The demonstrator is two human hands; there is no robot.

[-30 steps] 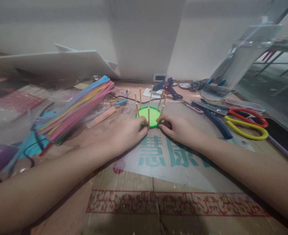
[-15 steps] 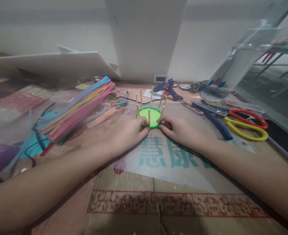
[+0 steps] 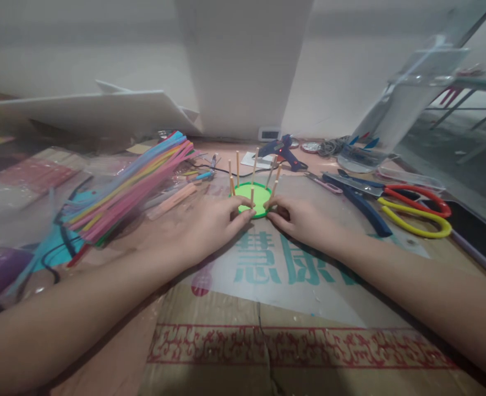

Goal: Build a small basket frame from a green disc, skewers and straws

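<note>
Left hand (image 3: 214,219) edged inward; fingers pinching front stick (image 3: 251,194); right hand (image 3: 301,218) angled in, fingers pinching green disc (image 3: 260,193)

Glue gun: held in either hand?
No, the glue gun lies beyond the green disc, with left hand and right hand at the disc's near edge.

One green disc (image 3: 261,194), eight sticks (image 3: 238,168), one glue gun (image 3: 282,147), one small display (image 3: 269,134), one clear container (image 3: 399,118)

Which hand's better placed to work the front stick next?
Left, I'd say. The left hand has thumb and forefinger right at the base of the front stick. The right hand is at the right edge of the green disc, near another stick, so farther off.
</note>
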